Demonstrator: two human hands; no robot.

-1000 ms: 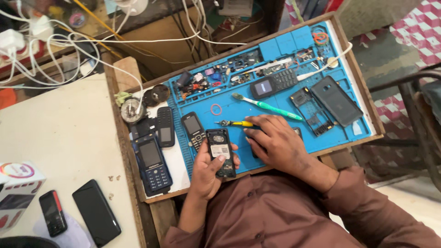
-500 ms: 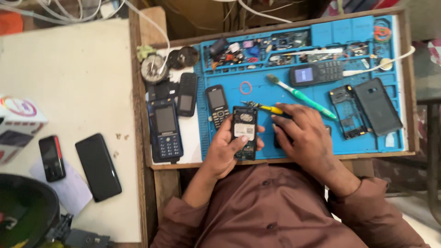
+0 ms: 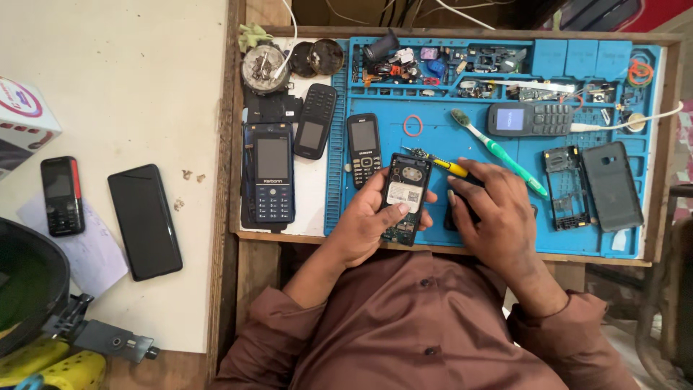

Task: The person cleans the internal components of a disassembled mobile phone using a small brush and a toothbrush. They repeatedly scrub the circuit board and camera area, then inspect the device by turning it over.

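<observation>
My left hand [image 3: 368, 220] grips an opened keypad phone [image 3: 406, 195], back side up with its cover off, over the near edge of the blue repair mat [image 3: 433, 144]. My right hand [image 3: 494, 209] lies just right of it, fingers curled over a yellow-handled screwdriver [image 3: 442, 164] whose tip points at the phone's upper end. A dark object sits partly hidden under that palm. A green toothbrush [image 3: 498, 153] lies slanted just beyond my right hand.
Keypad phones [image 3: 363, 146] [image 3: 270, 173] [image 3: 316, 119] [image 3: 528, 118] lie on the wooden tray [image 3: 664, 144]; a phone frame [image 3: 565, 188] and back cover [image 3: 612, 184] rest at right. Parts fill the mat's top compartments. On the white table [image 3: 108, 87]: a smartphone [image 3: 144, 220], a small phone [image 3: 61, 195], a box [image 3: 25, 123].
The view has shifted, so the tray now sits squarer and closer. My left hand keeps its hold on the opened phone; my right hand stays over the screwdriver beside it.
</observation>
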